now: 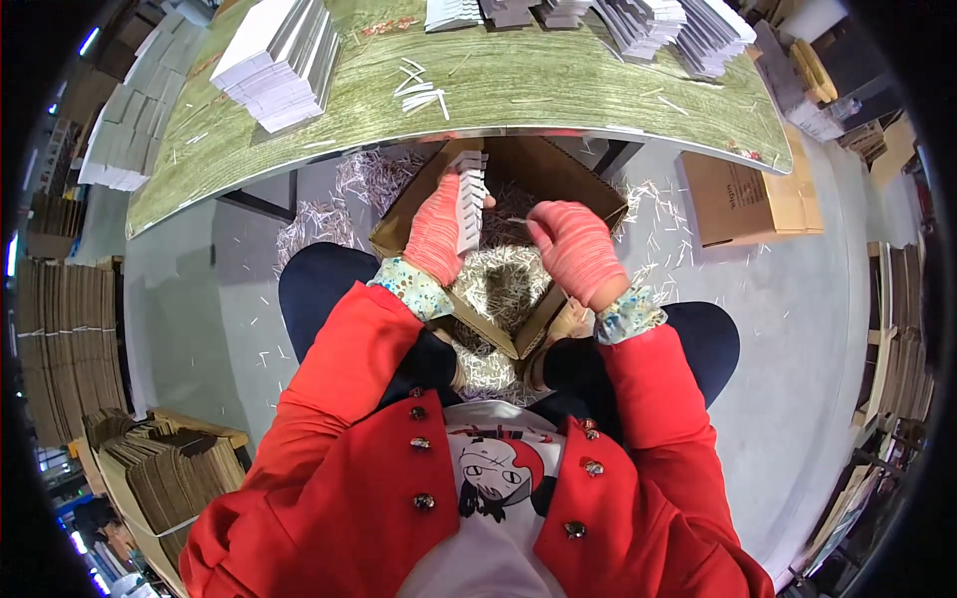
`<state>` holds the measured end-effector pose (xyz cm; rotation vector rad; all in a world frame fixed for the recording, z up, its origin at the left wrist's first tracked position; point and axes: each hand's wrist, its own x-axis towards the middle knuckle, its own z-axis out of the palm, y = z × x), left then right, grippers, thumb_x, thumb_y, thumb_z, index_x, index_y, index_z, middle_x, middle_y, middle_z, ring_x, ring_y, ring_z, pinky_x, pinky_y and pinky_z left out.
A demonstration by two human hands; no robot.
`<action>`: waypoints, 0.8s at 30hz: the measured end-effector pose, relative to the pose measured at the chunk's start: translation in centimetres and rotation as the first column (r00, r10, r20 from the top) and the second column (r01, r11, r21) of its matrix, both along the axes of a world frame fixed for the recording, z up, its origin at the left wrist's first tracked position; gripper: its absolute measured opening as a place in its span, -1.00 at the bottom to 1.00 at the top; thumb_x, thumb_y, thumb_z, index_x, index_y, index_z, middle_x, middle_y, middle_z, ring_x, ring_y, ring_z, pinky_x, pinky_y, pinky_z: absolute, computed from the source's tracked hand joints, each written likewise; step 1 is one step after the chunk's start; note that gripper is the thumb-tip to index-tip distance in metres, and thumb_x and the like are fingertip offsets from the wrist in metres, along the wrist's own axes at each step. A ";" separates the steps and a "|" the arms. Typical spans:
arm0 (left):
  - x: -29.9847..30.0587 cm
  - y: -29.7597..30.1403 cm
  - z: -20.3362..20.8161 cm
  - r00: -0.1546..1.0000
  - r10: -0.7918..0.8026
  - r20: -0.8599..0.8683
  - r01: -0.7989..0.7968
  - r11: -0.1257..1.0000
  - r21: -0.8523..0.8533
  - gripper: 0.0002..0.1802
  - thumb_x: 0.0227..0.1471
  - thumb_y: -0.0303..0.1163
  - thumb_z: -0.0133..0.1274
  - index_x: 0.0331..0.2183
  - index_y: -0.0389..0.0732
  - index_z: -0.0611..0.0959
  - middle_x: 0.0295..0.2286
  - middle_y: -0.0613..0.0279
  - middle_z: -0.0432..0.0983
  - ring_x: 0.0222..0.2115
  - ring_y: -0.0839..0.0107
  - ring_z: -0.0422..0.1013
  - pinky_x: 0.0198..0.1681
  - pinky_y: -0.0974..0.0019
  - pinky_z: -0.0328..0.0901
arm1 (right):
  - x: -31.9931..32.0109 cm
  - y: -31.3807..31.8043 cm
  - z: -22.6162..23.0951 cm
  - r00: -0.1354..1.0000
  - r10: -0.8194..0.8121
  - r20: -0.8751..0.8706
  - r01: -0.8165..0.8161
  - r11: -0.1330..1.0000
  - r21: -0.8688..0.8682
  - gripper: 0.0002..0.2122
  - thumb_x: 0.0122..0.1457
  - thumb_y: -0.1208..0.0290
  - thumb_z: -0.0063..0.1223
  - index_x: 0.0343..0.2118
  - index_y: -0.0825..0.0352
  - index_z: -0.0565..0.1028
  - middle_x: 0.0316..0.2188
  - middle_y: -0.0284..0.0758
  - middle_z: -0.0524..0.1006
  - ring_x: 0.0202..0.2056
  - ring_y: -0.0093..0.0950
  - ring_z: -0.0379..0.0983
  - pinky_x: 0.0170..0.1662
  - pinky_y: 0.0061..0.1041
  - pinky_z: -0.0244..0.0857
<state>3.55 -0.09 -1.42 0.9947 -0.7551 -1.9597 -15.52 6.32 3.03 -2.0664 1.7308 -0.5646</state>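
Observation:
My left hand, in a pink knitted glove, grips a small stack of white cut cardboard pieces upright, its notched edge turned to the right. To the right of it, my right hand in the same kind of glove is closed in a pinch, apart from the stack. Something thin and pale shows by its fingertips, too small to make out. Both hands are over an open brown cardboard box between my legs. Many white paper strips lie in and around the box.
A green wood-grain table spans the front, its near edge just beyond my hands. It bears a tall white cardboard stack, several notched stacks and loose strips. Another brown box stands on the floor at right.

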 end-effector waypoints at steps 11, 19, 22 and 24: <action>-1.2 2.9 3.2 0.934 0.164 -0.319 -0.096 0.971 0.218 -0.41 0.16 0.13 -0.25 -0.13 -0.21 0.50 -0.28 0.20 0.52 -0.30 0.39 0.44 -0.21 0.32 0.37 | 8.3 1.2 3.1 0.932 -0.109 0.345 0.186 0.963 -0.197 -0.61 0.09 0.53 0.02 0.02 0.37 0.36 -0.24 -0.10 0.49 -0.23 -0.20 0.46 -0.17 -0.42 0.34; 3.8 1.4 5.6 0.962 0.107 -0.251 -0.074 0.988 0.135 -0.45 0.14 0.13 -0.19 -0.15 -0.16 0.50 -0.19 0.28 0.47 -0.25 0.48 0.41 -0.17 0.33 0.33 | 9.2 -1.4 12.8 0.992 -0.008 0.127 0.075 0.845 -0.529 -0.59 0.06 0.68 0.00 0.03 0.38 0.35 -0.17 -0.11 0.49 -0.22 -0.26 0.47 -0.13 -0.40 0.34; 5.5 2.1 4.3 0.984 0.003 -0.179 0.014 0.995 0.098 -0.51 0.15 0.08 -0.15 -0.15 -0.14 0.50 -0.21 0.29 0.47 -0.25 0.50 0.41 -0.17 0.35 0.31 | 10.0 -4.2 14.0 0.996 -0.089 0.022 0.083 0.767 -0.636 -0.59 0.07 0.69 -0.02 0.03 0.38 0.35 -0.17 -0.09 0.49 -0.21 -0.24 0.47 -0.12 -0.36 0.33; 6.5 2.3 4.2 0.989 -0.043 -0.144 0.055 0.995 0.080 -0.53 0.15 0.06 -0.14 -0.14 -0.12 0.49 -0.22 0.30 0.47 -0.25 0.51 0.41 -0.17 0.36 0.30 | 10.8 -6.0 14.0 0.989 -0.148 -0.025 0.084 0.682 -0.726 -0.60 0.08 0.67 -0.03 0.03 0.39 0.35 -0.19 -0.09 0.48 -0.21 -0.21 0.45 -0.13 -0.34 0.33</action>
